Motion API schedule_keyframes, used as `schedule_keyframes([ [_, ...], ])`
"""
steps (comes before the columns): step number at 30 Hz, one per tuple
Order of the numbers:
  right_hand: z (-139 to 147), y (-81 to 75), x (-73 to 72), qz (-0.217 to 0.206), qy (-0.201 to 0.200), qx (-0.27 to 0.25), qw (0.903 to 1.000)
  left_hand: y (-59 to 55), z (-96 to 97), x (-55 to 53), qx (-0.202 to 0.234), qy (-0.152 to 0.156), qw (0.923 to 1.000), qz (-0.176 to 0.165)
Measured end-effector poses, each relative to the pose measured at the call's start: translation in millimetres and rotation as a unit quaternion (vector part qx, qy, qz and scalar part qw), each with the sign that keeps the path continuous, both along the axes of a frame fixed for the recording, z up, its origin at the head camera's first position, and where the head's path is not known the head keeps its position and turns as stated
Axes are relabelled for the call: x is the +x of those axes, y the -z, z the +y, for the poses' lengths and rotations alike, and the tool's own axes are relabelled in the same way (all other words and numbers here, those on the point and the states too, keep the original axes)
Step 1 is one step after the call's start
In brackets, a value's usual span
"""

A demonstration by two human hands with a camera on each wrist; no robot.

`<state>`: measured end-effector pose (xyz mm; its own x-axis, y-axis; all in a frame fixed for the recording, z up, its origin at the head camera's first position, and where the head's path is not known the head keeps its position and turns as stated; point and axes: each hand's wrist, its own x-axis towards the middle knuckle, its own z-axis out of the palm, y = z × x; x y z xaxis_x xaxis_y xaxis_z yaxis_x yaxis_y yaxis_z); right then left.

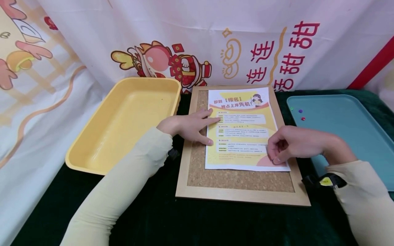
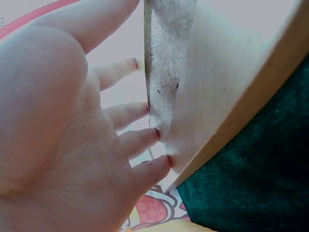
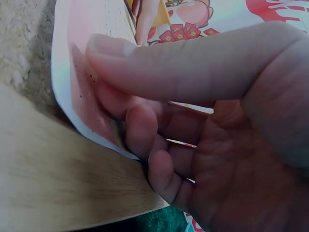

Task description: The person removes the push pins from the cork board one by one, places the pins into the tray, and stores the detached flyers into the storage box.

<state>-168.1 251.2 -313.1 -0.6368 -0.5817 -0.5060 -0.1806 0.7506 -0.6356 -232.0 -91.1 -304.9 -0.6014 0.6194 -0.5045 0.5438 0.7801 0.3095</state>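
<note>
A printed yellow-and-white sheet of paper (image 1: 241, 162) lies on a wood-framed cork board (image 1: 240, 179). My left hand (image 1: 194, 125) rests at the sheet's left edge with its fingers spread and straight, the index fingertip on the print. At the sheet's lower right corner is my right hand (image 1: 290, 145), its thumb (image 3: 159, 67) and index finger meeting over the pink corner (image 3: 89, 113), the other fingers curled. I cannot tell whether anything small sits between them; the thumb hides it. Several tiny dark holes mark the paper near this thumb in the right wrist view.
To the left of the board stands a yellow tray (image 1: 123, 80). A blue-green tray (image 1: 341, 119) is on the right, with small green, purple (image 1: 300, 111) and red (image 1: 303, 119) pieces in its corner. Dark green cloth (image 1: 191, 222) covers the table; a printed white curtain (image 1: 197, 20) hangs behind.
</note>
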Motion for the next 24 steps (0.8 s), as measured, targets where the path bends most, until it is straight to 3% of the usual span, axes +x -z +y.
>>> schedule_keyframes([
  [13,3.8,1.5,-5.2,0.045,0.047,-0.034,0.9973,-0.8,0.7,0.5,-0.006,-0.003,1.0,0.001],
  [24,1.0,6.9,-7.6,0.068,0.053,-0.031,0.9958,-0.9,1.1,0.3,-0.01,-0.009,0.9999,0.0],
])
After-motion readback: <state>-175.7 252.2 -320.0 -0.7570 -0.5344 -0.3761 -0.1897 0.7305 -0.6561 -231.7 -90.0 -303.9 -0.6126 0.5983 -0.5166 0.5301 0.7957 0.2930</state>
